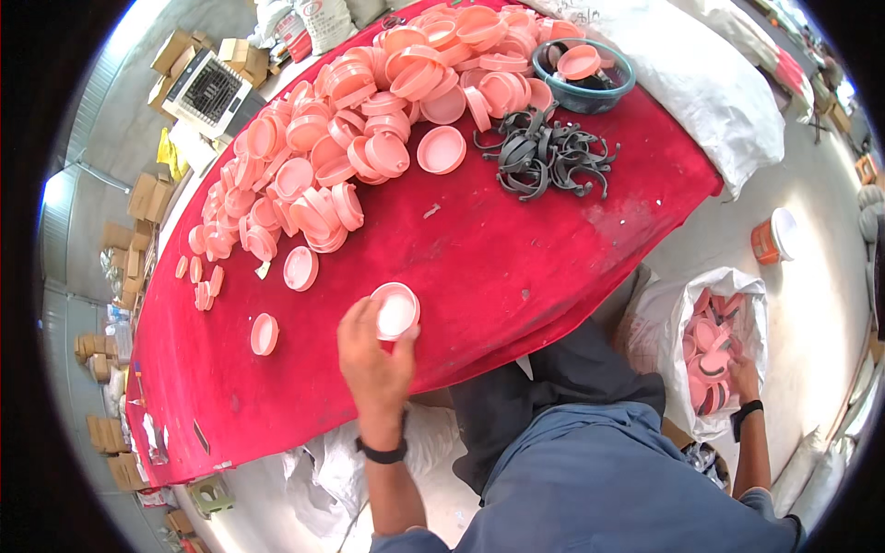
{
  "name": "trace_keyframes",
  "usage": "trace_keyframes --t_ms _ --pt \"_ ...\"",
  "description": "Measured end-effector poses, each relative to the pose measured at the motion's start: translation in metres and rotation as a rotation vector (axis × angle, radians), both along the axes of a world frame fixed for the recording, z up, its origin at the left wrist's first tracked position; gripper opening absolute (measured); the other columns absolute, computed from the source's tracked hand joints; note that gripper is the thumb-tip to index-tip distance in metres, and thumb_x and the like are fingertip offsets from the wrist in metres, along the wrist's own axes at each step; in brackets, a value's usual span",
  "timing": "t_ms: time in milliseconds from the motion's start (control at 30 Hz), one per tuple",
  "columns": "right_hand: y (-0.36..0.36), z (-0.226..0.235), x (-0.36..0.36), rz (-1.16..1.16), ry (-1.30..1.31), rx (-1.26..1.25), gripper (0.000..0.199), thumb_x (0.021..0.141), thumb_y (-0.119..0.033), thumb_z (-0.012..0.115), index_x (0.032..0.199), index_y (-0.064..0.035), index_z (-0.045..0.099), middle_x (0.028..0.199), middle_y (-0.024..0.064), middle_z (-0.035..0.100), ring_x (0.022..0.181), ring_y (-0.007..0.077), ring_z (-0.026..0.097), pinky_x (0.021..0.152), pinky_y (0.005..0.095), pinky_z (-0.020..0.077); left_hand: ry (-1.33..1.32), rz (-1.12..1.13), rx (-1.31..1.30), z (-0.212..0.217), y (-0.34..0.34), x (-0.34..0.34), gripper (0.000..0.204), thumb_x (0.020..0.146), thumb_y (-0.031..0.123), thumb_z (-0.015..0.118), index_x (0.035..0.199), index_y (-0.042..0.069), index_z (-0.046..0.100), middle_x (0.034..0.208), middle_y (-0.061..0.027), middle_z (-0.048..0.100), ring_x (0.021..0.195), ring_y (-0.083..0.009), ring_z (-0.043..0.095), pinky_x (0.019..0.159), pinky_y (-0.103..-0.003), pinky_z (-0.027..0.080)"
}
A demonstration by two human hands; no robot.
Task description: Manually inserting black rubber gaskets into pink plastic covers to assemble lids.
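Pink dishes (387, 155) remain heaped; apparently finished pieces (710, 335) occupy the sack (678, 378). Left hand (373, 361) grasps one dish (396, 313); right hand (745, 376) grip: cannot tell.

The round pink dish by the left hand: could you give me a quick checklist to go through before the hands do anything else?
1. Left hand has the pink dish: ok, thumb and fingers at its sides.
2. Dish's open side faces up toward the camera: ok.
3. Dish lifted off the red cloth: cannot tell from this angle.
4. White sack open at the top: ok, pink pieces show inside.
5. Right hand, reaching into the sack, holds a piece: cannot tell.
6. Blue bowl holds one colour only: not ok, a pink dish lies among dark items.
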State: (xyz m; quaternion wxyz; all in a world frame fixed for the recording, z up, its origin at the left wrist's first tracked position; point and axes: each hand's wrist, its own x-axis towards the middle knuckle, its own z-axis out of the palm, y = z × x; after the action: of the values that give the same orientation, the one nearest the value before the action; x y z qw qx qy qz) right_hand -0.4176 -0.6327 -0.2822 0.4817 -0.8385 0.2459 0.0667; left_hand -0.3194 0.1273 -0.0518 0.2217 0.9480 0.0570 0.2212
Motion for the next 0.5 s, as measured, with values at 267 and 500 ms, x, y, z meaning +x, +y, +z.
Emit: trace_keyframes --t_ms 267,500 --pt "0.291 0.144 0.192 0.455 -0.499 -0.191 0.033 0.098 -0.013 0.074 0.128 0.0001 0.076 0.120 0.0190 0.080 0.109 0.0329 0.078 0.097 0.0423 0.0596 0.110 -0.078 0.095 -0.043 0.040 -0.001 0.050 0.088 0.020 0.089 0.130 0.000 0.070 0.139 -0.0292 0.066 0.123 -0.0482 0.066 0.108 -0.050 0.055" --pt "0.462 0.163 0.372 0.614 -0.762 -0.643 0.030 0.096 -0.025 0.076 0.103 0.0020 0.065 0.085 0.0308 0.074 0.085 0.0517 0.075 0.079 0.0609 0.0600 0.140 -0.008 -0.887 -0.033 0.015 0.018 0.046 0.117 0.043 0.054 0.133 0.002 0.068 0.088 -0.0182 0.072 0.079 -0.0237 0.076 0.063 -0.040 0.063"
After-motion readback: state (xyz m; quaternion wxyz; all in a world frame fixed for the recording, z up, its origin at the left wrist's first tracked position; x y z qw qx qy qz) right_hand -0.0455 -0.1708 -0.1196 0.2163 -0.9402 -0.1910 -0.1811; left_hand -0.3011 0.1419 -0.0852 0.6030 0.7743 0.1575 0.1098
